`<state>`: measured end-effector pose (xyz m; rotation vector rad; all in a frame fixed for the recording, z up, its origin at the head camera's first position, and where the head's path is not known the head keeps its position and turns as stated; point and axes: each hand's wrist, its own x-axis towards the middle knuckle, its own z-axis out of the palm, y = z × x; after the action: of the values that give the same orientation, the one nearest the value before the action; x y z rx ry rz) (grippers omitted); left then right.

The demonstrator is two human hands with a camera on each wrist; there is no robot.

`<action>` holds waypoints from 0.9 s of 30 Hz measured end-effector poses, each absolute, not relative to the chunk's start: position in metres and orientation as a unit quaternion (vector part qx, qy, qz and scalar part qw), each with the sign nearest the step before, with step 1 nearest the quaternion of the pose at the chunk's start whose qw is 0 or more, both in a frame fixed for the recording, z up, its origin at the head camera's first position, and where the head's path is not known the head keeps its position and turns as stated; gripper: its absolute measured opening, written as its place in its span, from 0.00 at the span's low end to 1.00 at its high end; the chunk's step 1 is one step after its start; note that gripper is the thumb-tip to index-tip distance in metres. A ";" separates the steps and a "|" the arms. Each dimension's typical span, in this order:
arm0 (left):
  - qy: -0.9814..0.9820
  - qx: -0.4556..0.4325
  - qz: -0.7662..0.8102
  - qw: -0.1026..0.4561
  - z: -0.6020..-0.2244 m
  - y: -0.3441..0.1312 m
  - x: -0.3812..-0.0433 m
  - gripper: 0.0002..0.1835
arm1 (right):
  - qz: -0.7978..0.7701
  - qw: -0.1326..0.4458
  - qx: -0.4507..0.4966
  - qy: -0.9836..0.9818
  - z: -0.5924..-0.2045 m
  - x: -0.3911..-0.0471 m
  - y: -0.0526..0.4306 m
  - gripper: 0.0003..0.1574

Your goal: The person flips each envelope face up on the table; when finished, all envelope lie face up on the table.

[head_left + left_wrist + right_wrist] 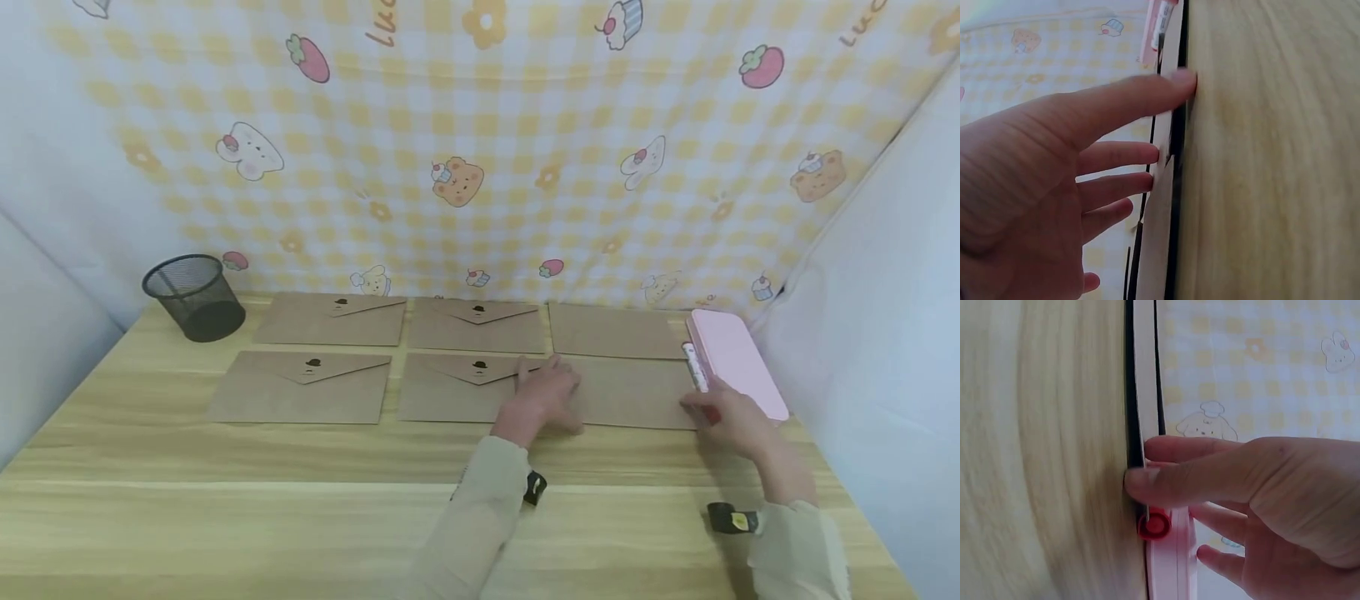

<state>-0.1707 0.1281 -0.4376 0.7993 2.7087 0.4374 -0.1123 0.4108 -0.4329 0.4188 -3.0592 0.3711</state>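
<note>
My left hand spreads over the seam between the front middle envelope and a plain brown envelope. Its fingertips touch the paper and the thumb is at the front edge, apart from the fingers. At the plain envelope's right end, my right hand holds the edge, thumb low and index finger on top. Beside that hand lies a white pen; its red end shows below the thumb in the right wrist view. The pen lies against a pink case.
Behind lie a second plain envelope and two flap-side-up ones, left and middle. Another envelope lies front left. A black mesh pen holder stands back left. A patterned curtain hangs along the table's rear edge.
</note>
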 end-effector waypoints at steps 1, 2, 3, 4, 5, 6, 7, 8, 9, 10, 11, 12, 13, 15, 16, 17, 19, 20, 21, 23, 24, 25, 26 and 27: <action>0.938 0.276 0.159 0.140 -0.438 0.127 -0.171 0.33 | 0.121 0.014 0.134 -0.983 -0.432 -0.111 0.412 0.19; 0.936 0.273 0.170 0.140 -0.438 0.127 -0.172 0.32 | 0.121 0.014 0.133 -0.984 -0.432 -0.110 0.413 0.17; 0.935 0.271 0.183 0.139 -0.439 0.126 -0.173 0.30 | 0.122 0.011 0.131 -0.984 -0.430 -0.109 0.414 0.15; 0.933 0.269 0.196 0.138 -0.439 0.126 -0.173 0.28 | 0.123 0.007 0.128 -0.984 -0.429 -0.109 0.416 0.13; 0.931 0.267 0.208 0.138 -0.440 0.125 -0.174 0.27 | 0.126 0.001 0.124 -0.984 -0.428 -0.108 0.417 0.11; 0.927 0.268 0.222 0.138 -0.440 0.124 -0.175 0.25 | 0.128 -0.001 0.121 -0.984 -0.427 -0.108 0.418 0.11; 0.923 0.270 0.234 0.139 -0.440 0.124 -0.176 0.22 | 0.132 -0.004 0.116 -0.984 -0.426 -0.108 0.419 0.10; 0.920 0.271 0.248 0.138 -0.440 0.123 -0.177 0.20 | 0.135 -0.005 0.111 -0.985 -0.426 -0.108 0.419 0.09; 0.916 0.271 0.262 0.137 -0.440 0.122 -0.178 0.18 | 0.140 -0.006 0.103 -0.985 -0.425 -0.108 0.419 0.10; 0.913 0.268 0.275 0.137 -0.440 0.120 -0.180 0.16 | 0.145 -0.007 0.095 -0.985 -0.424 -0.108 0.420 0.10; 0.910 0.266 0.288 0.137 -0.440 0.119 -0.181 0.15 | 0.149 -0.005 0.088 -0.985 -0.423 -0.108 0.420 0.10; 0.906 0.263 0.302 0.135 -0.440 0.117 -0.183 0.13 | 0.153 -0.001 0.080 -0.985 -0.423 -0.108 0.420 0.11; 0.903 0.258 0.316 0.134 -0.440 0.116 -0.184 0.12 | 0.159 0.001 0.073 -0.985 -0.422 -0.108 0.420 0.11; 0.899 0.245 0.338 0.131 -0.439 0.113 -0.186 0.12 | 0.175 0.006 0.060 -0.983 -0.421 -0.108 0.419 0.11; 0.898 0.243 0.344 0.127 -0.440 0.112 -0.186 0.13 | 0.185 0.008 0.053 -0.981 -0.420 -0.107 0.419 0.11; 0.897 0.243 0.348 0.123 -0.441 0.112 -0.187 0.13 | 0.197 0.011 0.047 -0.979 -0.420 -0.107 0.419 0.10; 0.896 0.244 0.354 0.112 -0.442 0.113 -0.188 0.16 | 0.215 0.015 0.032 -0.976 -0.420 -0.107 0.419 0.10; 0.896 0.244 0.357 0.106 -0.443 0.113 -0.188 0.18 | 0.223 0.020 0.026 -0.974 -0.419 -0.107 0.419 0.10; 0.895 0.242 0.361 0.100 -0.444 0.114 -0.188 0.20 | 0.229 0.023 0.019 -0.973 -0.419 -0.107 0.420 0.11; 0.894 0.239 0.368 0.092 -0.445 0.116 -0.188 0.24 | 0.244 0.025 0.010 -0.970 -0.419 -0.106 0.420 0.15; 0.894 0.234 0.371 0.088 -0.446 0.116 -0.187 0.25 | 0.248 0.024 0.005 -0.968 -0.418 -0.106 0.419 0.17; 0.894 0.227 0.378 0.087 -0.446 0.117 -0.187 0.24 | 0.255 0.024 0.001 -0.967 -0.418 -0.106 0.419 0.18; 0.894 0.221 0.381 0.084 -0.446 0.118 -0.186 0.23 | 0.263 0.023 -0.004 -0.965 -0.418 -0.106 0.419 0.20; 0.895 0.214 0.383 0.080 -0.446 0.120 -0.186 0.23 | 0.271 0.025 -0.009 -0.962 -0.418 -0.106 0.419 0.21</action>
<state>-0.1857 0.1195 -0.4460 0.6397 2.6778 1.1450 -0.1063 0.4185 -0.4176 -0.0271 -2.9762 0.8387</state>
